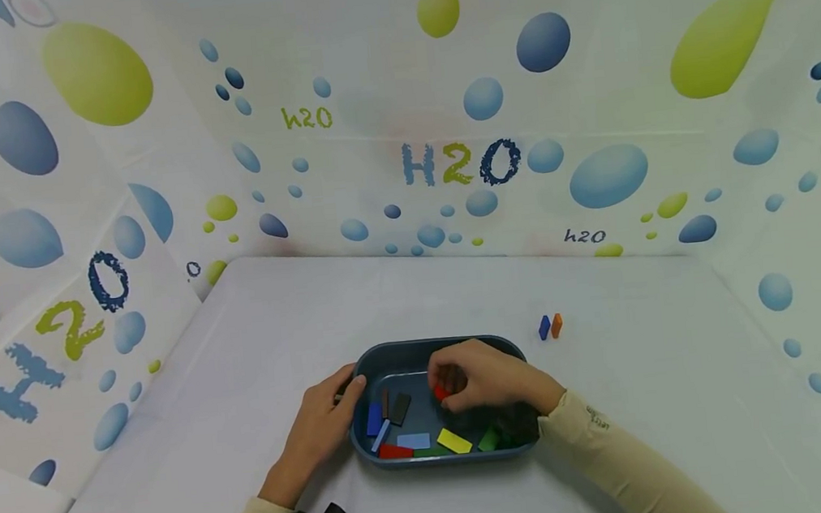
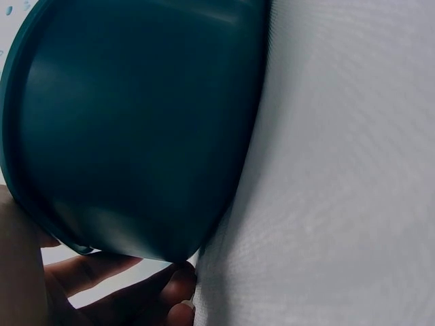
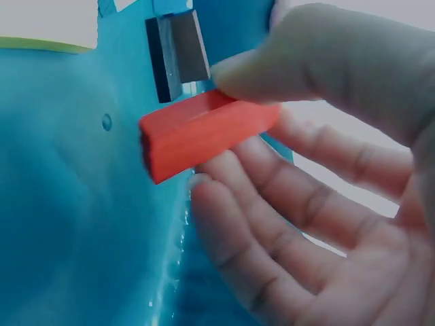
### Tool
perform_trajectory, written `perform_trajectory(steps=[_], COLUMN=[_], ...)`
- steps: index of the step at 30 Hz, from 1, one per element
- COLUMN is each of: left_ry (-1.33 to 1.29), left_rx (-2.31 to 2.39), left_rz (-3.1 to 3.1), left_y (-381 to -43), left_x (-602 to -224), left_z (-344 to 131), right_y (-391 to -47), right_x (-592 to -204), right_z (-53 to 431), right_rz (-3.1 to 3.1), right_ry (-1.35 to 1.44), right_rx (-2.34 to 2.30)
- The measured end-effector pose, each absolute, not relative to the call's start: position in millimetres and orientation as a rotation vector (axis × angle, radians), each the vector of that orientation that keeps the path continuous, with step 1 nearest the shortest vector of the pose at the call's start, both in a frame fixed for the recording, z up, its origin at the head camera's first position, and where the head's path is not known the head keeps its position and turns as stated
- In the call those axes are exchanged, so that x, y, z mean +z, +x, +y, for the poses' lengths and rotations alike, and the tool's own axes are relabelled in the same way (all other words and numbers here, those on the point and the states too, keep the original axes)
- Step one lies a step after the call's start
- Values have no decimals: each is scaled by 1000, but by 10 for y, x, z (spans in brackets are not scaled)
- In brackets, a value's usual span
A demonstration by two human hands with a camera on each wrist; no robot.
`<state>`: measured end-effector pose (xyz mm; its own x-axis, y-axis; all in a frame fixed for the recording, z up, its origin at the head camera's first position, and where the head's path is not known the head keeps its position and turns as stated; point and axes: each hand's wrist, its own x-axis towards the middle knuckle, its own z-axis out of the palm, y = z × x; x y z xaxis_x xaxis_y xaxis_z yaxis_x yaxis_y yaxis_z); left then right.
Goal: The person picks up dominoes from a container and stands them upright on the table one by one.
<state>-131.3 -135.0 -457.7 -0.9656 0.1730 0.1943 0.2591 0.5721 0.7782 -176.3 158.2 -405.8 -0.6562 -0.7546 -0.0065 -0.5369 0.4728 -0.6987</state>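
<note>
My right hand [image 1: 482, 372] is inside a dark blue-green plastic tub [image 1: 446, 459]. Between thumb and fingertips it pinches a red domino-like block [image 3: 204, 132], tilted above the tub's bottom. My left hand [image 1: 325, 419] grips the tub's left end, thumb at the rim and fingers along the outer wall. In the tub lie several more blocks: a yellow block [image 1: 454, 440], a light blue block [image 1: 414, 442], a black block [image 1: 400, 409], a blue block [image 1: 373, 419] and another red block [image 1: 396, 451]. Part of the tub's right side is hidden behind my right hand.
A dark blue block [image 1: 544, 327] and an orange block [image 1: 557, 325] stand upright side by side on the white-covered table [image 1: 647, 366], behind and right of the tub. A patterned white sheet [image 1: 364, 65] encloses the table at the back and sides.
</note>
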Motion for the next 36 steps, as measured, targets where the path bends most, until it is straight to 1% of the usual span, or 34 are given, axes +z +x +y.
perform_trajectory(steps=[15, 27, 36], left_ry=[-369, -380, -365], left_rx=[-1363, -1372, -1383], left_rz=[-2701, -2696, -2708], left_y=[-1325, -1325, -1311], left_x=[-4599, -4596, -4579], left_z=[-1354, -1374, -1354], right_y=[-1741, -1700, -1671], right_x=[-3939, -3844, -3841], right_z=[1754, 1883, 2026], right_rz=[2490, 2551, 2628], right_ry=[-1126, -1128, -1116], right_rx=[-1297, -1373, -1423])
